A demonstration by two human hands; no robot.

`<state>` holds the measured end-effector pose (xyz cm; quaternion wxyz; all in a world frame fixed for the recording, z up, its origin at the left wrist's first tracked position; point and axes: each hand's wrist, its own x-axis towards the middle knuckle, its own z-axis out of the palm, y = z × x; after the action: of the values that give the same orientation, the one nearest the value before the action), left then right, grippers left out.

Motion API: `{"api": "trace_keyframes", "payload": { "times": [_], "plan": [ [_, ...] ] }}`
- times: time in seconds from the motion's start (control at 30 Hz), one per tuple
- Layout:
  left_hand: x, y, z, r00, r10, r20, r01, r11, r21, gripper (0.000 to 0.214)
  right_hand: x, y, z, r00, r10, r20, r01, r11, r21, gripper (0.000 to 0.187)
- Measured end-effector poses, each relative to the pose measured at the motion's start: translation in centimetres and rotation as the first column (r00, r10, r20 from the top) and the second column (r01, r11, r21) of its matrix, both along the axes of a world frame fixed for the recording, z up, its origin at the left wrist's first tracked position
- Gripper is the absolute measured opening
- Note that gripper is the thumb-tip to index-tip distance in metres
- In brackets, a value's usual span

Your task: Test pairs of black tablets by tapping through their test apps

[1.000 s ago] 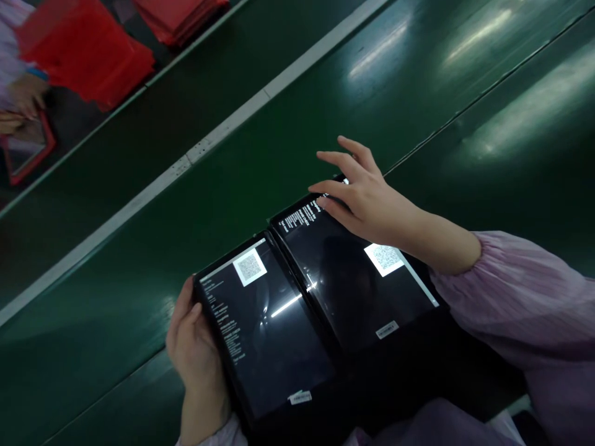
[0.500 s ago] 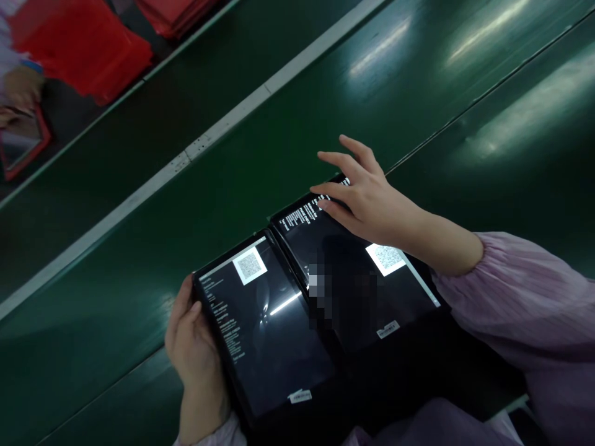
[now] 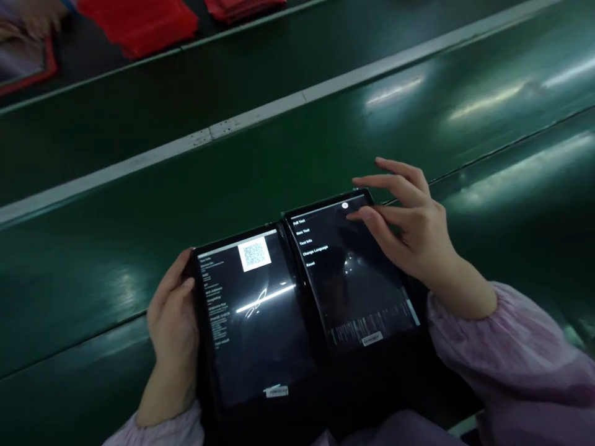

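Note:
Two black tablets lie side by side in front of me, both lit. The left tablet [image 3: 264, 334] shows lines of text and a white QR code near its top. My left hand [image 3: 174, 322] is closed round its left edge, thumb at the front. On the right tablet [image 3: 357, 279] a short text menu shows, with a white dot near the top. My right hand [image 3: 409, 223] is over its upper right part, fingers spread and holding nothing; whether a fingertip touches the glass I cannot tell. Each tablet carries a small barcode sticker near its lower edge.
A green work surface [image 3: 139, 248] stretches beyond the tablets, crossed by a pale strip [image 3: 260, 114]. At the far upper left are stacked red sheets or pouches [image 3: 144, 25], another person's hand [image 3: 39, 18] and a red-edged flat item [image 3: 28, 68].
The right tablet's screen has gone from a text page with a QR code to a short menu. My right hand has shifted rightward, and the whole view has turned. My left hand keeps its hold.

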<state>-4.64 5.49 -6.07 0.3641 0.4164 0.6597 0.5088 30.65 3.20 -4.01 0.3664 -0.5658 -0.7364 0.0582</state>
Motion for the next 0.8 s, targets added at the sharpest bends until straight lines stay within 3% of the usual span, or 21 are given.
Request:
{"api": "trace_keyframes", "payload": {
  "times": [0.2, 0.4, 0.53, 0.8],
  "plan": [
    [0.3, 0.3, 0.5, 0.986, 0.064, 0.156, -0.046, 0.993, -0.112, 0.035, -1.5, -0.3, -0.3, 0.994, 0.073, 0.078, -0.068, 0.996, -0.063, 0.031],
    [-0.6, 0.4, -0.2, 0.986, -0.003, 0.164, 0.015, 0.997, -0.071, 0.040, -2.3, -0.4, -1.4, 0.989, 0.082, 0.124, -0.069, 0.992, -0.105, 0.032],
    [-1.2, 0.7, -0.5, 0.985, -0.043, 0.167, 0.058, 0.995, -0.083, 0.040, -2.2, -0.3, -1.6, 0.989, 0.039, 0.139, -0.031, 0.998, -0.059, 0.031],
    [-1.7, 1.0, -0.9, 0.977, -0.094, 0.191, 0.108, 0.992, -0.064, 0.043, -1.8, -1.4, -0.2, 0.995, -0.051, 0.081, 0.047, 0.998, 0.050, 0.031]
  ]
}}
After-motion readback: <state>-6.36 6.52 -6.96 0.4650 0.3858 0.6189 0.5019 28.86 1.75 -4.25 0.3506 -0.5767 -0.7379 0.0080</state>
